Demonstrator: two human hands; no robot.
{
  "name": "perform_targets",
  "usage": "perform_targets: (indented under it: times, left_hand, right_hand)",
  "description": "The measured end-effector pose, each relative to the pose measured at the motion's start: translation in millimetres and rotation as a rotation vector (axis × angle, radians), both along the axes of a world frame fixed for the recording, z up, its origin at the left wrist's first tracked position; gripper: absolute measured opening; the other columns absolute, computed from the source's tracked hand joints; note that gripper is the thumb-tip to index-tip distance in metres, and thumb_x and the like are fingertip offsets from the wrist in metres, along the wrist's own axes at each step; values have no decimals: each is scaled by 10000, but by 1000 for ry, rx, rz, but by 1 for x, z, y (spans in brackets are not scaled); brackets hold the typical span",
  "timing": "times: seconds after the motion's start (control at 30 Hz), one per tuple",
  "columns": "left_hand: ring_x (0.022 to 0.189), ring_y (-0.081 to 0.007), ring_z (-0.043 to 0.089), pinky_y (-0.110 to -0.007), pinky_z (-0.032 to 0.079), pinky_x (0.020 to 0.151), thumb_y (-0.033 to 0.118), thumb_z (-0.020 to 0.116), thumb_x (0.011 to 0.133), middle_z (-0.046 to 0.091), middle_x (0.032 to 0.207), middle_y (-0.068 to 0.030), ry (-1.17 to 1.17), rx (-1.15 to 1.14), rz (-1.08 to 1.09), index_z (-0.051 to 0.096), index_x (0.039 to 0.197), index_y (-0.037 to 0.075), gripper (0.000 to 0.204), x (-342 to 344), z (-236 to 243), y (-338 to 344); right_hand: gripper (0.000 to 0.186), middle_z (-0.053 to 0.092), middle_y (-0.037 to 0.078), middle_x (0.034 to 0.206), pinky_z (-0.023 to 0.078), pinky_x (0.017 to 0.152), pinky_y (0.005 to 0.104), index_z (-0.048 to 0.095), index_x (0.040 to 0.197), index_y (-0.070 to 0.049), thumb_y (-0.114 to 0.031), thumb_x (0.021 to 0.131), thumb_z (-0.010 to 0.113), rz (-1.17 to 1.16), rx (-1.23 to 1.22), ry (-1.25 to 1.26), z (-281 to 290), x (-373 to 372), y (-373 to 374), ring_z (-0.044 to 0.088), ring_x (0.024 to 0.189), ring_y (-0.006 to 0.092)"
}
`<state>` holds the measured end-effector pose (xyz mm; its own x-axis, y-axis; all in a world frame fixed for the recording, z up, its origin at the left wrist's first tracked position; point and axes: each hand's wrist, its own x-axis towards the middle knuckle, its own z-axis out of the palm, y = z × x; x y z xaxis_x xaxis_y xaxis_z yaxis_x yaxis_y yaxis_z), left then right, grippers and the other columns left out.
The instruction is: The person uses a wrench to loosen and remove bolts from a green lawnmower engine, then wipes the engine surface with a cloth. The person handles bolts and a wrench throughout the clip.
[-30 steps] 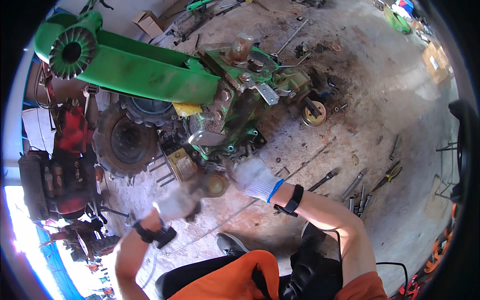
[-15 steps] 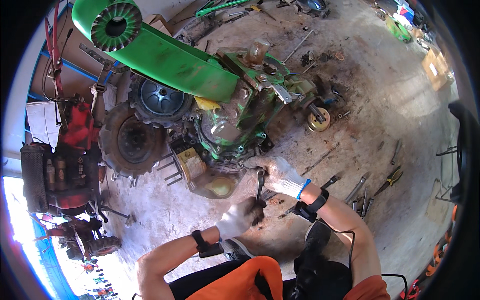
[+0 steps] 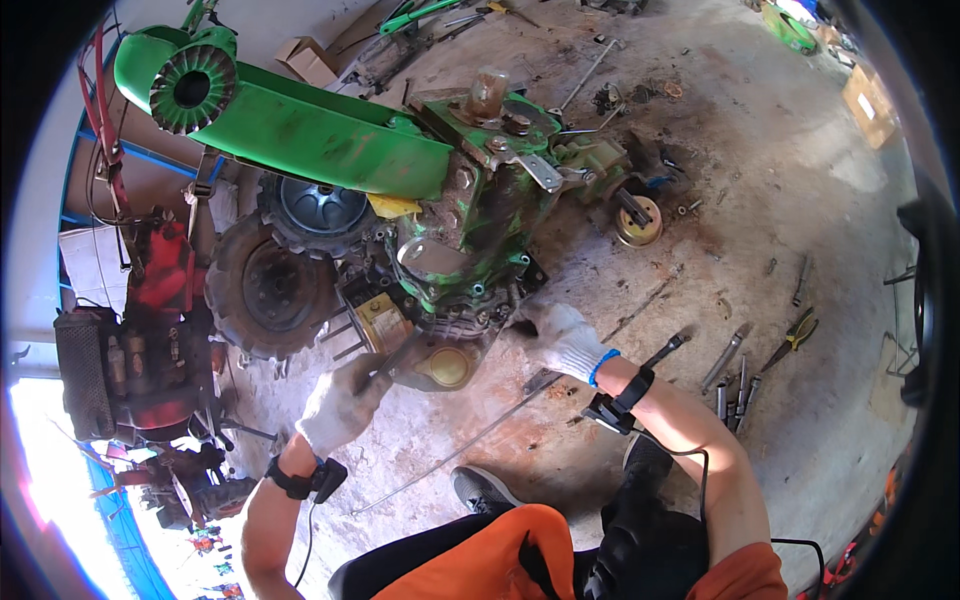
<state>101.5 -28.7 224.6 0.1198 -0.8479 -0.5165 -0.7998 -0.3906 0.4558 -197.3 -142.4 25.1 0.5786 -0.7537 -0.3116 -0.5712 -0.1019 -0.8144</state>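
Note:
A greasy green machine housing [image 3: 490, 215] with a long green arm-like cover [image 3: 330, 145] stands on the floor in front of me. My left hand [image 3: 343, 403], in a white work glove, is closed round a dark wrench [image 3: 400, 357]. The wrench points up and right toward the lower rim of the housing, over a yellow-and-black part. In a soiled white glove with a blue cuff, my right hand [image 3: 562, 338] is at the housing's lower right edge. Its fingers are curled together, and whatever they hold is hidden.
Two tyred wheels [image 3: 270, 283] lie left of the housing, near a red machine [image 3: 160, 330]. Pliers [image 3: 790, 340], sockets and wrenches [image 3: 726, 357] lie on the floor at right. A long thin rod [image 3: 440, 454] lies before my feet. A brass-coloured pulley [image 3: 640, 222] sits beyond my right hand.
My left hand has moved left and up with the wrench, away from my right hand. My right hand has shifted slightly right and stays by the housing's edge. The view has shifted a little.

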Motion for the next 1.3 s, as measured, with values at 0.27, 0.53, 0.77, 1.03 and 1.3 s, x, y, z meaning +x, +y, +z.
perform_targets:
  times: [0.27,0.53,0.77,1.03,1.3]
  left_hand:
    - [687,-178,645,-401,557,690,315,617,1115,668,776,-79,-165,237,-77,766,1365,35,405,12,28,-51]
    - [550,-156,670,-336,515,484,304,609,1131,739,804,-60,-161,618,-326,785,1312,67,346,44,30,-136]
    - [787,-193,714,-356,576,681,234,557,1156,748,987,-115,-269,425,-518,777,1208,22,310,1,33,-61]
    - [1240,-345,688,-480,546,1088,177,729,1007,658,1434,-216,154,-225,-165,601,1463,-73,535,-121,-168,-12]
    - [1153,-300,740,-473,652,1008,261,666,1157,744,1165,-163,1099,-87,819,621,1339,-14,332,-128,-186,-2]
  right_hand:
    - [576,777,260,1198,597,960,574,723,1300,-80,-570,997,738,-151,-162,-96,-16,-3,0,727,1135,495]
    - [391,795,210,1129,608,896,553,740,1190,-92,-421,984,792,-166,-122,-147,-10,0,-3,748,1060,466]
    - [379,790,217,1201,593,965,549,738,1280,-101,-370,1015,767,-160,-87,-142,0,2,-7,728,1146,472]
    - [409,777,243,1251,589,1001,545,724,1312,-68,-351,1018,751,-111,-96,-155,-20,1,-8,716,1186,478]
    - [370,802,194,1215,616,966,435,720,1312,-56,-262,1018,813,-164,195,-269,-33,-4,-13,790,1033,330]
